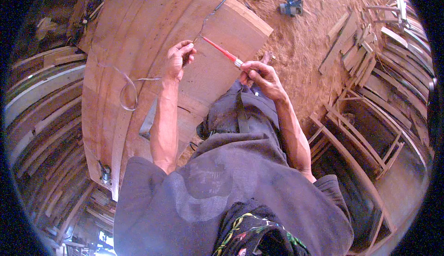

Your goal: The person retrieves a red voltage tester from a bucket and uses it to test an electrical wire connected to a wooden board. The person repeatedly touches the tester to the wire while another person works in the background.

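My left hand (179, 60) is closed in a pinch on a thin cable (206, 21), above a broad wooden board (231, 29). From those fingers the cable runs up to the board's far edge. In my right hand (262, 78) is a slim screwdriver (219, 49) with a long red shaft and a pale, shiny handle mostly covered by my fingers. Its tip points left and touches or nearly touches the cable beside my left fingertips; I cannot tell which. Another length of cable (129, 94) makes a loop over the planks to the left of my left forearm.
A blue power tool (291, 4) with a dark cord rests on the sawdust-covered floor at the far right. Offcuts (344, 40) lie nearer. Wooden frames (356, 133) stand at right, stacked curved planks (44, 117) at left. A small dark tool (105, 171) sits near the planks' end.
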{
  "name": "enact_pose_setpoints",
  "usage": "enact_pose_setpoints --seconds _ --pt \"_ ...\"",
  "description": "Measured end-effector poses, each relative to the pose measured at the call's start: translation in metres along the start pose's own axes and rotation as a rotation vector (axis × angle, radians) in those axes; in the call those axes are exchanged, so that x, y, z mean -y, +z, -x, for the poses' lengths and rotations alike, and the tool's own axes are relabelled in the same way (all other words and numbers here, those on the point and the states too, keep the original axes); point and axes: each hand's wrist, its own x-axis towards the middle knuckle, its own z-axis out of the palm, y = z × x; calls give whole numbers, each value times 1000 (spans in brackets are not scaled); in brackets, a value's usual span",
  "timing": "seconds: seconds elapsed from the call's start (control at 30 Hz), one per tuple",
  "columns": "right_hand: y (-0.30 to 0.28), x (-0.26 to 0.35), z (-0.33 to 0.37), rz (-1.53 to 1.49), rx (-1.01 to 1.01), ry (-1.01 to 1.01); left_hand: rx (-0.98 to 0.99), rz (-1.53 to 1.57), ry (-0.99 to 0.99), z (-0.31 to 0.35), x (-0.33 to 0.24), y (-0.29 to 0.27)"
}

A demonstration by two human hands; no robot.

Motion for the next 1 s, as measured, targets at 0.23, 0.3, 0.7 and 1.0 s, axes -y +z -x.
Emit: enact_pose_setpoints --seconds 0.23,0.3,0.7,1.0 --pt "0 -1 1 -8 -1 -9 6 -1 -18 4 -4 3" --pt "-1 -2 1 -28 -7 4 0 -15 -1 5 -3 2" --pt "-2 2 1 31 -3 5 9 -30 6 2 1 0" --pt "2 16 1 130 13 22 24 -69 29 6 1 3"
